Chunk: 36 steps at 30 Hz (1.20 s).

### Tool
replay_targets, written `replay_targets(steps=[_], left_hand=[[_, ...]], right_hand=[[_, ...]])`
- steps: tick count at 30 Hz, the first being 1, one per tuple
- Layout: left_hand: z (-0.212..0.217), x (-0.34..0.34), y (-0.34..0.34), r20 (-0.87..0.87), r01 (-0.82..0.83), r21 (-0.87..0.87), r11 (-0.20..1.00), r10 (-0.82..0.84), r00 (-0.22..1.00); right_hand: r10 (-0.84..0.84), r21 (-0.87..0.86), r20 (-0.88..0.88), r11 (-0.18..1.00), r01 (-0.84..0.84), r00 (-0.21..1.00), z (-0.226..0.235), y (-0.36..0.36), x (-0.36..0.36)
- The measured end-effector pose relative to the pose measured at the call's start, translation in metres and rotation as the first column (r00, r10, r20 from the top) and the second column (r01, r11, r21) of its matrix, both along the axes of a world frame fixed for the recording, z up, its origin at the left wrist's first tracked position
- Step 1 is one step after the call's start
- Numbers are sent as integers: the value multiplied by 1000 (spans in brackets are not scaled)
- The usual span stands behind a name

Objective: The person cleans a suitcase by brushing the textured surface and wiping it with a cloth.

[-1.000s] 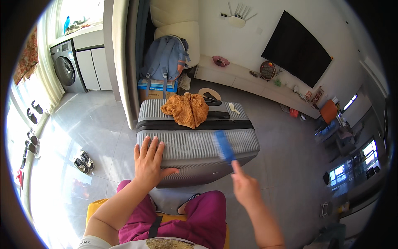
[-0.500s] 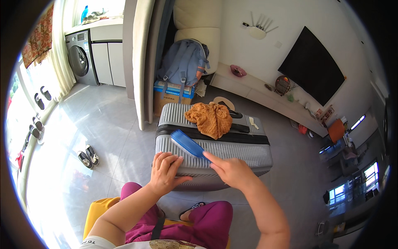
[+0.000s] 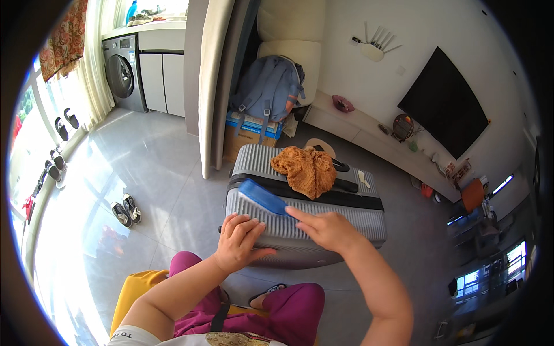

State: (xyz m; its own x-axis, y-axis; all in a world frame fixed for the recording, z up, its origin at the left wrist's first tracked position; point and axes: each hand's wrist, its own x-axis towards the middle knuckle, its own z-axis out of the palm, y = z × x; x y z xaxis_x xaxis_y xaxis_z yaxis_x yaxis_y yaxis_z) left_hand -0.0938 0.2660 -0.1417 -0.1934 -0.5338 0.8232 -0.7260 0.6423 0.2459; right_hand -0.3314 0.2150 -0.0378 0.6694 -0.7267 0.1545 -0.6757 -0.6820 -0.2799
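A grey ribbed suitcase point(image 3: 360, 226) lies in front of me with a black band across its top. My right hand point(image 3: 330, 232) grips the handle end of a blue brush point(image 3: 262, 199), index finger stretched along it. The brush's pale bristle side is turned to the suitcase top near its left end, slightly blurred; whether the bristles touch is hard to tell. On the near left edge rests my left hand point(image 3: 238, 244), fingers laid over the top and thumb out, holding nothing. Just beyond the brush, a crumpled orange-brown cloth point(image 3: 306, 172) sits on the suitcase beside its black carry handle point(image 3: 341, 166).
Small white pieces point(image 3: 363, 179) lie on the suitcase's right part. A blue-grey backpack point(image 3: 266, 86) stands on a cardboard box point(image 3: 248, 140) behind it. Dark sneakers point(image 3: 127, 210) are on the tiled floor to the left. My purple-clad knees point(image 3: 297, 308) are close to the suitcase's near side.
The whole scene has shifted a little to the right in the picture. Against the suitcase, the brush has slid slightly to the left. My left hand keeps its place on the edge.
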Motion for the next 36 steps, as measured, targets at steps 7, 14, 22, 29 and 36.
replay_targets(steps=[7, 14, 22, 29, 36], left_hand=[[-2, 10, 1, -16, 23, -30, 999, -24, 1000], [-6, 4, 3, -69, 39, -45, 998, -42, 997], [-9, 6, -2, -48, 32, -81, 996, -36, 998], [-7, 3, 0, -36, 17, -108, 994, -22, 999], [8, -17, 7, 10, -33, 55, 998, 32, 999]], right_hand=[[-15, -49, -94, 999, 11, 995, 10, 39, -10], [-93, -56, -133, 995, 86, 987, 20, 60, -18], [-131, -86, -102, 989, 123, 986, 4, 49, 27], [-544, -192, -179, 837, 513, 820, 9, 130, -90], [-688, 59, -37, 722, 689, 725, -2, 148, -51]])
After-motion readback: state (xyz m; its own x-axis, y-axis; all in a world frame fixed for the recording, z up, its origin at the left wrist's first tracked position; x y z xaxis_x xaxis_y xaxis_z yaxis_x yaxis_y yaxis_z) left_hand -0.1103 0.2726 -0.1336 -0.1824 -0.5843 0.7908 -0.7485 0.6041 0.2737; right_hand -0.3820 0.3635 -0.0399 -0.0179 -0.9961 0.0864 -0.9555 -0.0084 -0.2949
